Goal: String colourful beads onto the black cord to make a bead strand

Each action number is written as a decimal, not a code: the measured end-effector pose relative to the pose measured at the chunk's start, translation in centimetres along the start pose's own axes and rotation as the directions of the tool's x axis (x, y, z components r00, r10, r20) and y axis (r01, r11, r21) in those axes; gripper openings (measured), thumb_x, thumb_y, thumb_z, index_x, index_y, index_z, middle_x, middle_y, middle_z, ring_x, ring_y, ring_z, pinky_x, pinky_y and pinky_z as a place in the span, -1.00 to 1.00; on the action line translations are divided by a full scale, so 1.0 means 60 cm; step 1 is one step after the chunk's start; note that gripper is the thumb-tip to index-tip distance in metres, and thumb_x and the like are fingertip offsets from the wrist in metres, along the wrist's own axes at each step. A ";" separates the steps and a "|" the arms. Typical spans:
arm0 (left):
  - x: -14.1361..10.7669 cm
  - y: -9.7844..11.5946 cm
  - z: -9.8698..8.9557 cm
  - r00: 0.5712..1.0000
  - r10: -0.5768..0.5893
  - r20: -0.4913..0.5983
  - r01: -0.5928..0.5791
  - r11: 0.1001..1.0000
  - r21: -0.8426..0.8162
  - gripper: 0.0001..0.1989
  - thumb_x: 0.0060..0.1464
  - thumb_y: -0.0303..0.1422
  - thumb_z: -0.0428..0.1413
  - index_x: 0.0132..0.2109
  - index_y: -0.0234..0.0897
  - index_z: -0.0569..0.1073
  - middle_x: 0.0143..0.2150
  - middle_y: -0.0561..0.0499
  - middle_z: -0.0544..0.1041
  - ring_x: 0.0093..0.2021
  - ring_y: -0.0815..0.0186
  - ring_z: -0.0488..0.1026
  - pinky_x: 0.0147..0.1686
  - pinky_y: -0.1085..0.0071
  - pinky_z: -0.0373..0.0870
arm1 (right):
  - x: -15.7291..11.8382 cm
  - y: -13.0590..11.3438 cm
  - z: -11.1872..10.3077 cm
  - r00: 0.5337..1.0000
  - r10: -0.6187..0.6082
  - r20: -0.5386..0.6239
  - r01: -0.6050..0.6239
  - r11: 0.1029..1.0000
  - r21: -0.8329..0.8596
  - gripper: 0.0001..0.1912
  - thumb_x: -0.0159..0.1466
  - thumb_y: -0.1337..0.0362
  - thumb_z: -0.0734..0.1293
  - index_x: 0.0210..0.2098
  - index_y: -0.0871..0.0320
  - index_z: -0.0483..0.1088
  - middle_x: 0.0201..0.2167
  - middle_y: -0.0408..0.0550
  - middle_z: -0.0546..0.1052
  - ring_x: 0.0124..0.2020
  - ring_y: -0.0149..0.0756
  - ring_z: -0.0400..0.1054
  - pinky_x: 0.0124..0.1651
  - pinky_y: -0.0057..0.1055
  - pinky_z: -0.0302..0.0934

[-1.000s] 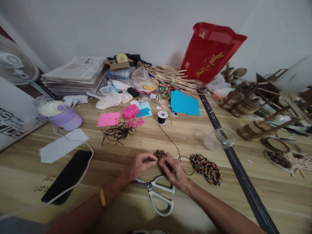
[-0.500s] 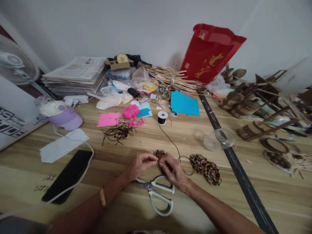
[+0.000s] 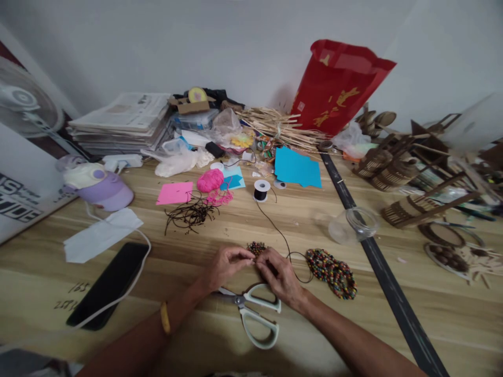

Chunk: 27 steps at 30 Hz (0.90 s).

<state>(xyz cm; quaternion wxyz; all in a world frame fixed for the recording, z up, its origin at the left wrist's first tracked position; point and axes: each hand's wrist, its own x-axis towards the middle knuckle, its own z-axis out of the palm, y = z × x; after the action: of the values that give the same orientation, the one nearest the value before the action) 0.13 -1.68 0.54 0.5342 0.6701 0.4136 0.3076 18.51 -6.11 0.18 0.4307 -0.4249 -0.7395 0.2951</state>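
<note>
My left hand (image 3: 230,264) and my right hand (image 3: 281,275) meet fingertip to fingertip over the wooden table. The left thumb and forefinger pinch something tiny that I cannot make out. Closed fingers of the right hand are on a thin black cord (image 3: 280,230), which loops beside that hand and leads back to a spool (image 3: 261,190). Just behind the fingertips lies a small heap of coloured beads (image 3: 257,248), partly hidden. Scissors with white handles (image 3: 260,319) rest below the hands, blades partly spread. To the right lies a coiled string of multicoloured beads (image 3: 332,273).
A clear plastic container (image 3: 353,225) stands right of the hands near a black strip (image 3: 387,283). On the left are a dark phone (image 3: 110,285) and white cable. Cut black cords (image 3: 190,213), pink yarn (image 3: 211,180) and blue card (image 3: 297,166) lie farther back. Bamboo baskets (image 3: 408,209) stand right.
</note>
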 end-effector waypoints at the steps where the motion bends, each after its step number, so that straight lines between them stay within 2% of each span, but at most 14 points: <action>1: 0.000 0.000 0.000 1.000 0.000 -0.002 0.000 1.000 -0.002 -0.85 -0.03 -0.38 0.16 -0.29 -0.34 0.57 -0.31 -0.04 0.61 -0.27 0.28 0.51 -0.19 0.44 0.38 | 0.000 0.000 0.000 1.000 -0.001 -0.003 0.001 1.000 0.000 -0.85 0.32 0.33 0.16 -0.36 0.15 0.30 -0.44 -0.07 0.37 -0.39 -0.33 0.27 -0.33 -0.43 0.18; 27: 0.000 0.009 0.002 0.998 -0.058 -0.018 0.057 0.997 -0.047 -0.81 -0.06 -0.36 0.18 -0.28 -0.37 0.57 -0.30 -0.07 0.63 -0.26 0.25 0.54 -0.16 0.39 0.43 | -0.003 0.004 0.001 1.000 0.008 -0.015 -0.009 1.000 -0.018 -0.87 0.32 0.35 0.16 -0.35 0.15 0.29 -0.44 -0.08 0.35 -0.40 -0.34 0.26 -0.33 -0.44 0.17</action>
<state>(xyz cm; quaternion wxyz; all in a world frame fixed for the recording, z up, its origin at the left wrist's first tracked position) 0.36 -1.79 1.05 0.5542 0.6423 0.4306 0.3081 18.60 -6.14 -0.12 0.4309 -0.4342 -0.7372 0.2870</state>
